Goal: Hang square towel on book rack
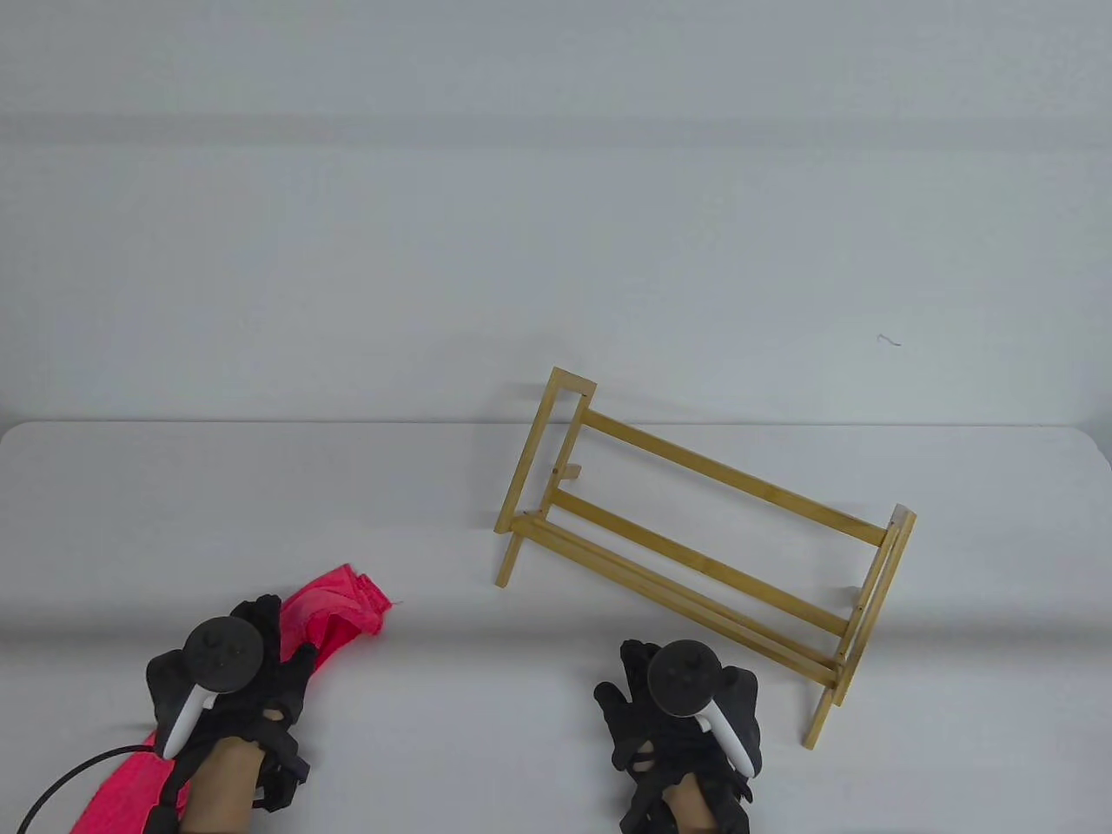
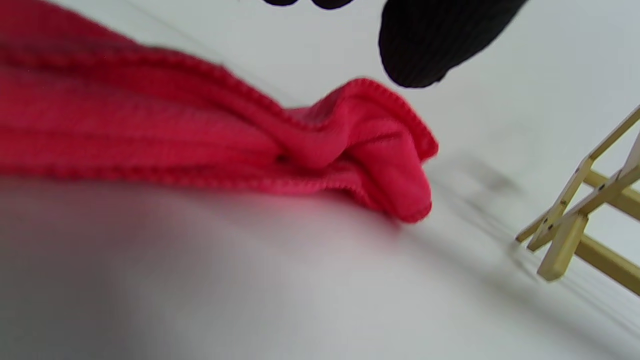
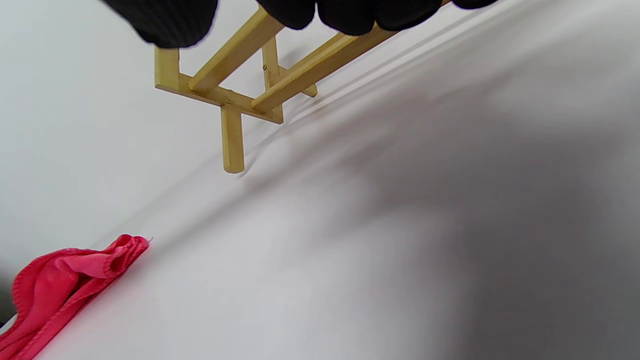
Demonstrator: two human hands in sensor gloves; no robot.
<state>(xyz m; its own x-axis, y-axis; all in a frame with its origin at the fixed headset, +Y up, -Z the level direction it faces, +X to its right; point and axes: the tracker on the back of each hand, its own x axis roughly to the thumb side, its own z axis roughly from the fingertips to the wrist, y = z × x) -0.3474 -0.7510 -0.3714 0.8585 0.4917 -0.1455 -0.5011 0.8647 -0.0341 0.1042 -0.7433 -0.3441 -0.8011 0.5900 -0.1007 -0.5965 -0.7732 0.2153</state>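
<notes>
A red square towel (image 1: pixel 334 604) lies bunched in a long strip on the white table at the lower left. My left hand (image 1: pixel 278 634) hovers over its middle with the fingers spread. In the left wrist view one fingertip (image 2: pixel 425 45) hangs above the towel (image 2: pixel 200 135) without touching it. The wooden book rack (image 1: pixel 721 473) stands upright and skewed at centre right. My right hand (image 1: pixel 643 669) is empty, just in front of the rack's low front rails. In the right wrist view its fingertips (image 3: pixel 165 20) hang before the rack (image 3: pixel 232 140), with the towel (image 3: pixel 60 280) far off.
A corner of the rack (image 2: pixel 565 240) shows at the right of the left wrist view. A black cable (image 1: pixel 61 782) runs from my left wrist over the towel's near end. The table's back edge (image 1: pixel 261 423) meets a pale wall.
</notes>
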